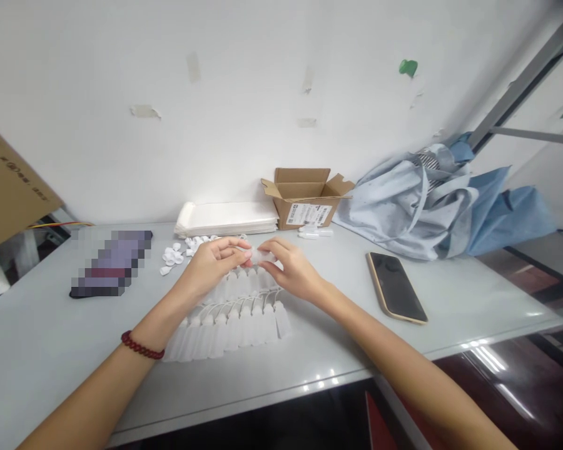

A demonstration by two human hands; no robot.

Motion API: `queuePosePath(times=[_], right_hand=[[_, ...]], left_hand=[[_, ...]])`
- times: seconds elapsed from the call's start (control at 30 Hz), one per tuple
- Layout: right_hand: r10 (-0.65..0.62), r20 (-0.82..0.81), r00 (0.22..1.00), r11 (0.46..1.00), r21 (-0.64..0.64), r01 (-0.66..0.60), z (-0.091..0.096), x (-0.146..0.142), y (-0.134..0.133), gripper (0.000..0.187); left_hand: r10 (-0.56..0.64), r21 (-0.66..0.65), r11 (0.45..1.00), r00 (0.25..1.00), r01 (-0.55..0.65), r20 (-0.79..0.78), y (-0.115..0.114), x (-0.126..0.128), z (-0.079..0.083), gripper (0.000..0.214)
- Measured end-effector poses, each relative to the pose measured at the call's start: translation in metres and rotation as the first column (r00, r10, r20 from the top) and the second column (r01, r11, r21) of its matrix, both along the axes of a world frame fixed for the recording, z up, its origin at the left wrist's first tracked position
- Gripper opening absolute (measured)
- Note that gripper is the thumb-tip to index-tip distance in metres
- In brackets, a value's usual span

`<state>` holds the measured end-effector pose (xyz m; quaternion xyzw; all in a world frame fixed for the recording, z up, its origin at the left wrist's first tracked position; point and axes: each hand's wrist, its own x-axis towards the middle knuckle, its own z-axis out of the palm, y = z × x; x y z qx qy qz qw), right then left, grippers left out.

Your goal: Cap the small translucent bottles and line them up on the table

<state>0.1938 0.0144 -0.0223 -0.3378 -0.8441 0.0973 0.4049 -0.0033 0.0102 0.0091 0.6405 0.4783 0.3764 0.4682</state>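
Observation:
My left hand [213, 259] and my right hand [288, 269] meet above the middle of the grey table [37, 337]. Both pinch a small white plastic piece [261, 255] held between their fingertips. Under my hands lie rows of white plastic bottles [237, 322] set side by side, with a second row partly hidden behind my fingers. A scatter of small white caps [176, 255] lies just left of my left hand. A red bead bracelet [141, 347] circles my left wrist.
An open cardboard box [304, 197] stands at the back by the wall, beside a stack of white sheets [228, 217]. A phone [396, 287] lies face up to the right, blue cloth [431, 200] behind it. A dark blurred object [112, 262] sits left.

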Motion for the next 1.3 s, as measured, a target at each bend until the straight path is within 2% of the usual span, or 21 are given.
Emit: queuePosePath(times=[0.17, 0.43, 0.73, 0.87, 1.1, 1.3], right_hand=[[-0.005, -0.001, 1.000, 1.000, 0.012, 0.005, -0.001, -0.001, 0.000, 0.015], [-0.002, 0.000, 1.000, 1.000, -0.008, 0.002, -0.001, -0.002, -0.001, 0.016], [-0.047, -0.039, 0.998, 0.999, 0.002, 0.047, 0.003, -0.001, -0.002, 0.014], [-0.034, -0.050, 0.998, 0.999, -0.017, 0.033, 0.004, -0.001, -0.002, 0.012], [0.017, -0.077, 0.997, 0.999, -0.038, -0.020, 0.001, -0.004, -0.005, 0.018], [-0.006, -0.126, 0.992, 0.997, -0.079, -0.004, 0.000, -0.012, -0.013, 0.030]], left_hand=[[-0.010, -0.020, 1.000, 1.000, 0.009, -0.018, -0.002, 0.001, 0.002, 0.022], [0.067, 0.121, 0.991, 0.995, -0.058, -0.072, -0.003, 0.001, 0.003, 0.020], [0.088, 0.060, 0.994, 0.996, -0.087, 0.000, -0.003, 0.004, -0.001, 0.021], [0.111, 0.074, 0.991, 0.993, -0.107, -0.044, -0.002, 0.004, -0.003, 0.024], [0.054, 0.131, 0.991, 0.994, -0.041, -0.099, -0.005, 0.005, 0.004, 0.020], [0.031, 0.122, 0.992, 0.994, -0.019, -0.102, -0.007, 0.008, 0.007, 0.020]])
